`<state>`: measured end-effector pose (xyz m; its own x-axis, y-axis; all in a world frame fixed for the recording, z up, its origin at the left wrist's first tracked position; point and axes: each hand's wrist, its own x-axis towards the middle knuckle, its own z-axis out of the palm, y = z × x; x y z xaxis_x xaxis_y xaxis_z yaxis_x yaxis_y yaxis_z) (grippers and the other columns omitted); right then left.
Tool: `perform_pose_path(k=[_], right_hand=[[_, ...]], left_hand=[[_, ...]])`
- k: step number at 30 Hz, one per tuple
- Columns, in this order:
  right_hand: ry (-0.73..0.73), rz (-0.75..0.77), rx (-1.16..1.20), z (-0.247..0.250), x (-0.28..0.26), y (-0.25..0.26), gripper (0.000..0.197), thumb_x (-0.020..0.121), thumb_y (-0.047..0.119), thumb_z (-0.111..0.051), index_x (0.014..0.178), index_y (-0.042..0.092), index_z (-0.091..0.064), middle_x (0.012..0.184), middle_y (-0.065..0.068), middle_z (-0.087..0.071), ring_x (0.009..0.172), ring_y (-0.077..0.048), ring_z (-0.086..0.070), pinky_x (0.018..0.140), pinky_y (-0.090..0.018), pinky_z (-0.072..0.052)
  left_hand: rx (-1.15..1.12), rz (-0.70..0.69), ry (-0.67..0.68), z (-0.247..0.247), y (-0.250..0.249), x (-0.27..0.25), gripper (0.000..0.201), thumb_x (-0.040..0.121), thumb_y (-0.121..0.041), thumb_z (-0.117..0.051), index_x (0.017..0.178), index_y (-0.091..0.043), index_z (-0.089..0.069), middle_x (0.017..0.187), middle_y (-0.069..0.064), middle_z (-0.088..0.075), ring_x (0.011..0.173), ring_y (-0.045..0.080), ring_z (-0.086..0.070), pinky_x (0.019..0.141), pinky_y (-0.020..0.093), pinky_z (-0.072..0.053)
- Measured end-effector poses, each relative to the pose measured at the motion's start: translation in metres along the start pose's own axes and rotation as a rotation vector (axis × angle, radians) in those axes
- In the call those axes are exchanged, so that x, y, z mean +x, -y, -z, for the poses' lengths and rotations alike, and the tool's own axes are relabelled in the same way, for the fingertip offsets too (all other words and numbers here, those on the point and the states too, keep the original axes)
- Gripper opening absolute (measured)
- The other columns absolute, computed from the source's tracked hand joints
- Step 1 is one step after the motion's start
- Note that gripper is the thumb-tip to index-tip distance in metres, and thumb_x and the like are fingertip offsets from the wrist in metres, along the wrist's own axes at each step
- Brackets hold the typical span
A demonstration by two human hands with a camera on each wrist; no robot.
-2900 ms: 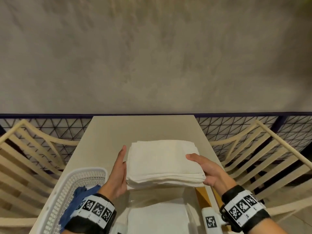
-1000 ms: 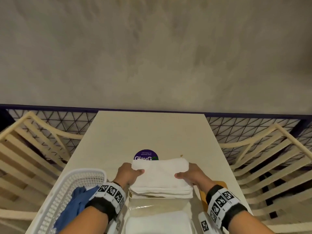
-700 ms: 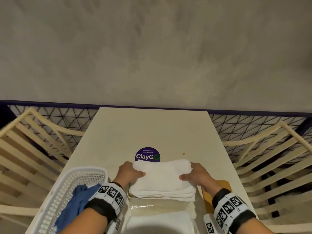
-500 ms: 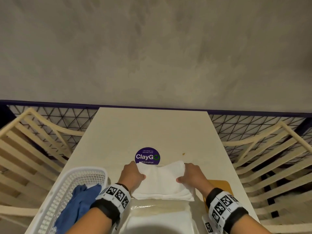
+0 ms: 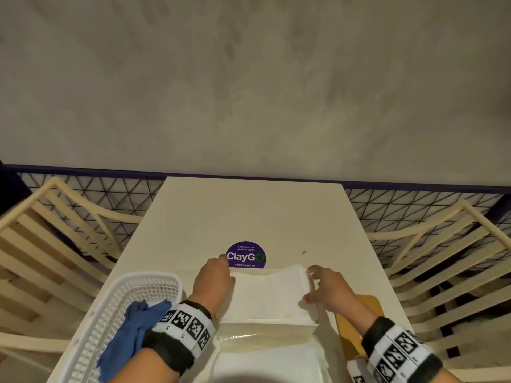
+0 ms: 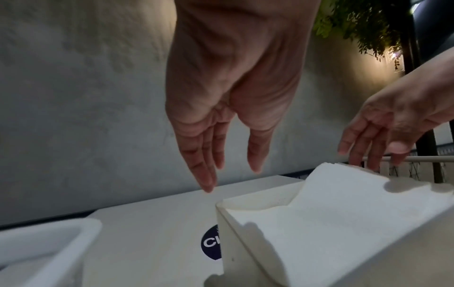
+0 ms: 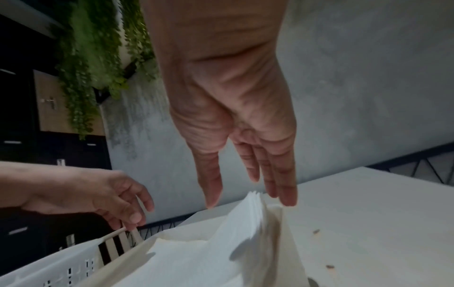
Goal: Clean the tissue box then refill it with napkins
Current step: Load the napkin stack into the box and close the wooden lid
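Head view: tissue box [image 5: 269,324] sits open-topped on the pale desk [image 5: 249,217], just on the near side of a round purple sticker [image 5: 245,255]. Stack of white napkins [image 5: 265,294] lies inside the box, its right edge riding up higher than the left. Left hand [image 5: 214,283] is above the box's left edge, fingers relaxed and holding nothing, one fingertip beside the sticker. Right hand [image 5: 327,288] is at the raised right edge of the napkins, fingers spread loosely; whether they touch the paper cannot be told here. White plastic basket [image 5: 116,313] stands just left of the box with a blue cloth [image 5: 130,335] in it. Tan board [image 5: 356,322] lies right of the box, under the right wrist. Small orange crumb [image 5: 304,252] on the desk beyond the box. Slatted chairs [image 5: 55,244] flank the desk on both sides.

Left wrist view: left hand [image 6: 221,116] hangs with fingers straight and pointing down, clear of the box [image 6: 236,233] and empty. Napkins [image 6: 343,223] are tilted, the far corner above the box wall. Right hand [image 6: 383,136] hovers beside that corner, fingers extended.

Right wrist view: right hand [image 7: 245,136] is wide, fingers straight, tips just above the raised edge of the napkins [image 7: 245,242], gripping nothing. Left hand [image 7: 98,194] is loosely curled, empty. Basket [image 7: 61,268] shows at lower left.
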<state>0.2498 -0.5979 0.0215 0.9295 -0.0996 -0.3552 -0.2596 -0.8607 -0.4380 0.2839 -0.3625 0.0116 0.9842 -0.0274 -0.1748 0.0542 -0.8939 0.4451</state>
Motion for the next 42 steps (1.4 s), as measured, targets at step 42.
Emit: perform_pose_path(k=[42], right_hand=[[0.100, 0.334, -0.492, -0.014, 0.000, 0.006, 0.059, 0.080, 0.010, -0.065, 0.135, 0.011, -0.044, 0.138, -0.010, -0.042, 0.123, -0.030, -0.045, 0.099, -0.036, -0.042]], left_hand=[[0.278, -0.275, 0.231, -0.011, -0.004, -0.011, 0.041, 0.088, -0.011, -0.048, 0.128, -0.012, -0.047, 0.128, 0.010, -0.053, 0.112, 0.027, -0.056, 0.094, 0.035, -0.047]])
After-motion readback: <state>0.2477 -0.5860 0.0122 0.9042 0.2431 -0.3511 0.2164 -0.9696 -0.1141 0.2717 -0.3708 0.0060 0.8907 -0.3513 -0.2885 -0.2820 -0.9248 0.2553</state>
